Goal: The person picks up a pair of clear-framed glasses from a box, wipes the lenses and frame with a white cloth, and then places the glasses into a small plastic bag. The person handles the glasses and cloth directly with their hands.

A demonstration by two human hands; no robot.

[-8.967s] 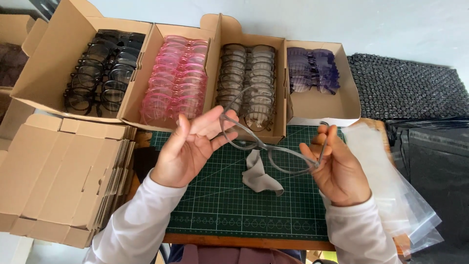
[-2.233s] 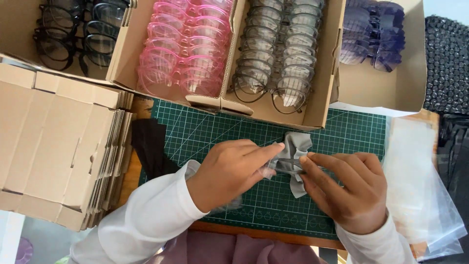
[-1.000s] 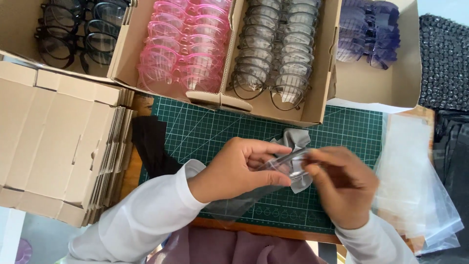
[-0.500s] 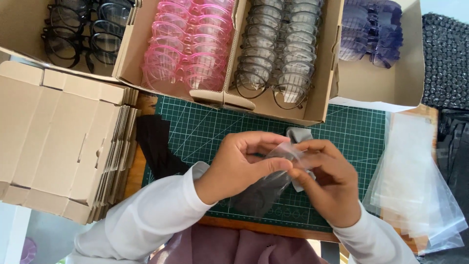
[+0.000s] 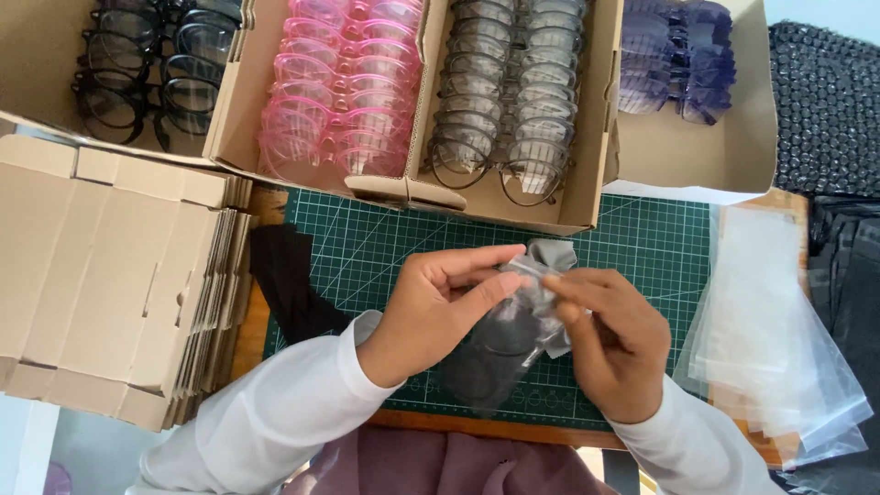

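Note:
My left hand and my right hand meet over the green cutting mat. Between them they pinch the top of a clear plastic bag that hangs toward me. Inside it are grey glasses wrapped with a grey cloth, whose corner sticks up past my fingers. Both thumbs and forefingers press along the bag's upper edge.
Four open cardboard boxes line the far side: black glasses, pink glasses, grey glasses, purple glasses. Flat cardboard boxes are stacked left. Clear bags lie right, black cloths on the mat's left.
The bare grey glasses held up 9 s ago are now folded with the cloth inside the clear bag. Over the last second my hands drew closer together at the bag's top.

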